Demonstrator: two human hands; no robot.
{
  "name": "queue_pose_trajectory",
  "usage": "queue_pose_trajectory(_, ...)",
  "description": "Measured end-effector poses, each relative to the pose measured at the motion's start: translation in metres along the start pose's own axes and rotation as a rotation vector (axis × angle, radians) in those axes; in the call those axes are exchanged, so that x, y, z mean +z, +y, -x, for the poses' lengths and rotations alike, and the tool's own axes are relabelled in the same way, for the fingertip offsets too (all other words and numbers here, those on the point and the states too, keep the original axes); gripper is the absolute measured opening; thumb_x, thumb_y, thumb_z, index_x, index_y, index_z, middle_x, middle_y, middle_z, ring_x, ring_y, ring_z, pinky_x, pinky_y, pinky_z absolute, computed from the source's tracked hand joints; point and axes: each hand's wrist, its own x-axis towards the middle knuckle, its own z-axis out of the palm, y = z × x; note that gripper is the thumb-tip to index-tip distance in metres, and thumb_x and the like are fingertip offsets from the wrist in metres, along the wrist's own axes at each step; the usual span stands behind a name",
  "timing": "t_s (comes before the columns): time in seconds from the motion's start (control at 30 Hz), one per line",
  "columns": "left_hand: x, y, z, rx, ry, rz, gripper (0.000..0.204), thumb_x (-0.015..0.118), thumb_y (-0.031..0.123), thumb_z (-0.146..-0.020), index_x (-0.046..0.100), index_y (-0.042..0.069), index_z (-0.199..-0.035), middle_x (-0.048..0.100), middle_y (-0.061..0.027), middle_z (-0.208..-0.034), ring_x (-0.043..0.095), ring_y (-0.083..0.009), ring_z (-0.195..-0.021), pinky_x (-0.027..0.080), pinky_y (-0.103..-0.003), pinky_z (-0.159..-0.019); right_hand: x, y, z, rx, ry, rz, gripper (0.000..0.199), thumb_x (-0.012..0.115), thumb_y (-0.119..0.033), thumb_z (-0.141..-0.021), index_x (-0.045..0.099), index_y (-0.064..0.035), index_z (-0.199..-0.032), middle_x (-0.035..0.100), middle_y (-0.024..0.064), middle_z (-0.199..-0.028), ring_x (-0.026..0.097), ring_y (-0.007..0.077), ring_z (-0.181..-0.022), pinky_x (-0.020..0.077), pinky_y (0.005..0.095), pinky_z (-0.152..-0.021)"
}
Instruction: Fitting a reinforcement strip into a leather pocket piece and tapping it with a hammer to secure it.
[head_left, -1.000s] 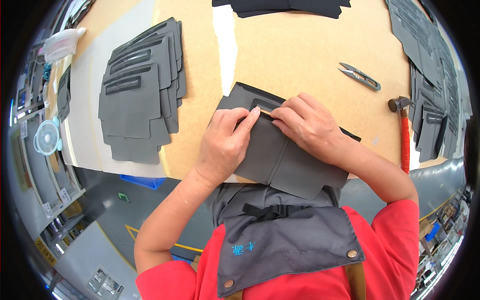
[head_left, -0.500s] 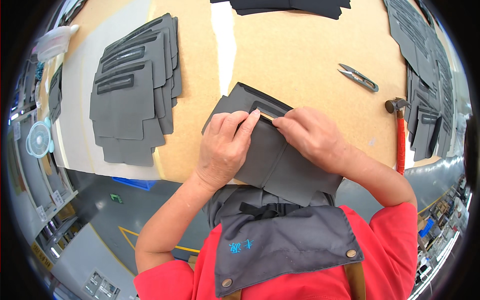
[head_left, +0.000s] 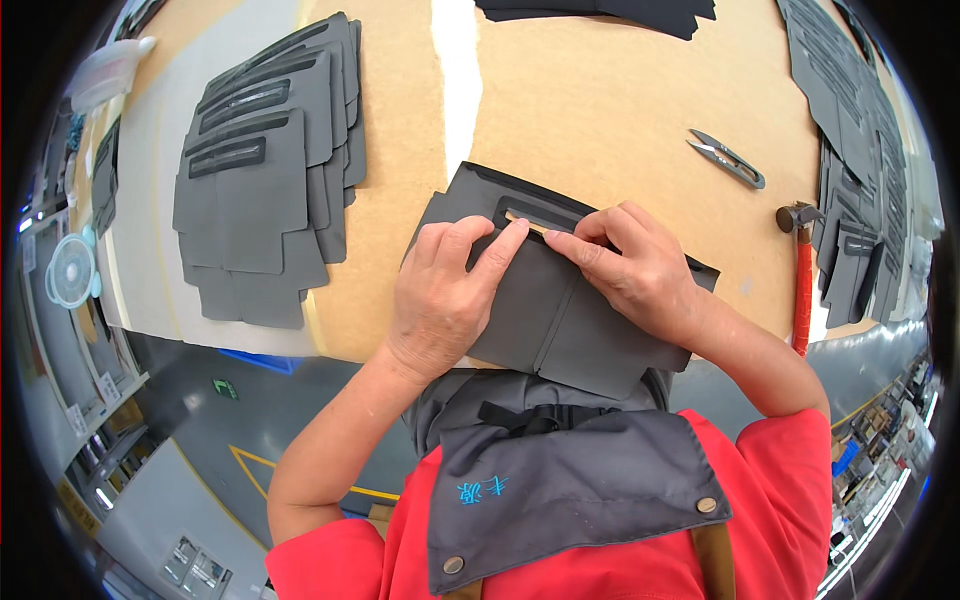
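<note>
"Apron, dark grey, nearest. Beyond it?"

"Grey panel, lying over the near edge of the table."

"Fingers?"

"Left hand: thumb tip at the lower rim of the panel's slot, fingers curled. Right hand: thumb tip at the same rim, fingers bent. Pinching or only pressing: cannot tell for either."

"Farther out?"

"Red-handled hammer right, stacked grey panels left. Snips, blades slightly parted. Black sheets farthest."
</note>
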Motion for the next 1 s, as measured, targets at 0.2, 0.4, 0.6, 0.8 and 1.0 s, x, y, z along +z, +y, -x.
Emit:
queue_pose_trajectory(0.2,-0.004,-0.001,0.0,0.062,-0.018,0.001,0.048,0.07,0.003,-0.079,0.071,0.008,-0.127,0.058,-0.0064,-0.115,0.058,-0.0237,-0.095,0.053,-0.037,-0.081,-0.002,0.0,-0.001,-0.159,-0.021,0.148,0.041,0.072,-0.002,-0.079,0.073,-0.0043,-0.12,0.063,0.0064,-0.098,0.059,0.0216,-0.079,0.0529,0.0352,-0.068)
queue_pose_trajectory(0.4,-0.003,0.01,0.0,0.114,-0.079,-0.055,0.044,0.067,-0.002,-0.082,0.071,0.004,-0.126,0.065,-0.0068,-0.122,0.062,-0.0248,-0.105,0.052,-0.035,-0.091,-0.006,-0.005,-0.001,-0.024,-0.055,0.044,0.03,0.073,-0.003,-0.081,0.072,-0.0042,-0.111,0.063,0.0094,-0.096,0.061,0.0253,-0.08,0.0536,0.0364,-0.069)
queue_pose_trajectory(0.6,-0.002,0.01,0.002,0.083,-0.041,-0.048,0.047,0.066,-0.003,-0.082,0.071,0.005,-0.128,0.065,-0.0068,-0.119,0.062,-0.025,-0.108,0.051,-0.037,-0.094,-0.009,-0.006,0.011,0.176,0.002,-0.155,0.029,0.077,0.001,-0.077,0.074,-0.0034,-0.105,0.066,0.0098,-0.094,0.063,0.0268,-0.083,0.0543,0.037,-0.07)
queue_pose_trajectory(0.8,-0.005,0.007,0.004,0.1,-0.069,-0.007,0.05,0.067,-0.004,-0.081,0.071,0.008,-0.13,0.062,-0.006,-0.121,0.06,-0.0255,-0.11,0.051,-0.038,-0.093,-0.007,-0.004,0.018,0.032,-0.01,-0.017,0.044,0.076,0.002,-0.074,0.076,-0.0048,-0.117,0.066,0.0067,-0.095,0.061,0.0214,-0.08,0.0532,0.035,-0.067)
queue_pose_trajectory(1.0,-0.013,0.017,-0.002,0.17,-0.198,-0.042,0.046,0.065,0.003,-0.086,0.07,0.009,-0.132,0.06,-0.0069,-0.122,0.059,-0.0264,-0.117,0.049,-0.039,-0.1,-0.008,-0.004,0.018,-0.185,0.006,0.174,0.049,0.069,-0.004,-0.072,0.074,-0.0012,-0.121,0.064,0.0084,-0.1,0.061,0.0225,-0.08,0.053,0.0335,-0.066)
